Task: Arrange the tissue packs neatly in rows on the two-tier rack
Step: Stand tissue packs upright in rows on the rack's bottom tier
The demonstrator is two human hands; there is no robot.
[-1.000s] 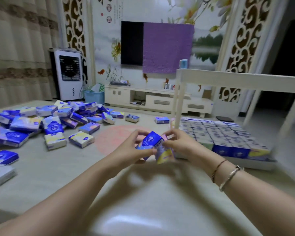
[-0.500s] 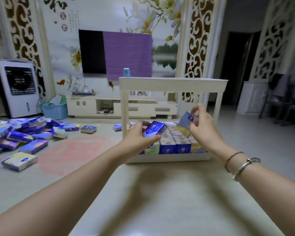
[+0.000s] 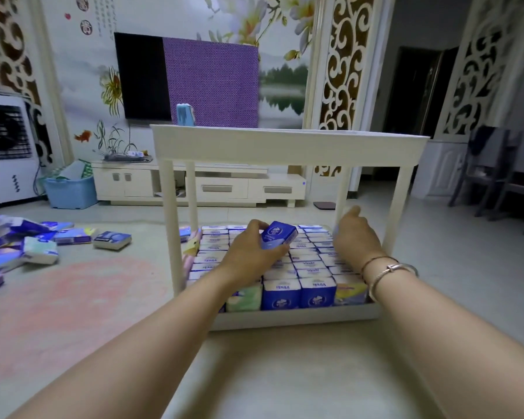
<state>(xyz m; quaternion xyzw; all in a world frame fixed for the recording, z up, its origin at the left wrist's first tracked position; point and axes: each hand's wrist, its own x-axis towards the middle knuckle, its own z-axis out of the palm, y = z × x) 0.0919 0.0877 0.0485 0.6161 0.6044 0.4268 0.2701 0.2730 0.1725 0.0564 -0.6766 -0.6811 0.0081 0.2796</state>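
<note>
blue and white loose tissue packs [image 3: 40, 246] are being seen scattered on the pale floor [image 3: 73, 313] at the left edge of the frame, well apart from the rack. a white air cooler [image 3: 6, 152] and a light blue tub [image 3: 70, 192] are being shown at the upper left, against the wall.

at the centre of the frame, the white two-tier rack [image 3: 288, 143] is being shown standing on the floor; its lower tier is being filled with rows of upright tissue packs [image 3: 315, 290], packed side by side. a light blue item [image 3: 184, 114] is being seen above the left end of the top tier.

the left hand [image 3: 248, 252] is being held over the lower tier, its fingers curled round a blue tissue pack [image 3: 278, 234], which is being kept tilted just above the rows.

right of centre, the right hand [image 3: 356, 237] is being reached deep into the lower tier near the rear right post; whether its fingers are pinching anything cannot be told, as they are being blurred. bracelets [image 3: 384, 269] are being worn on that wrist.

dark chairs [image 3: 496, 173] are being seen at the right edge.
</note>
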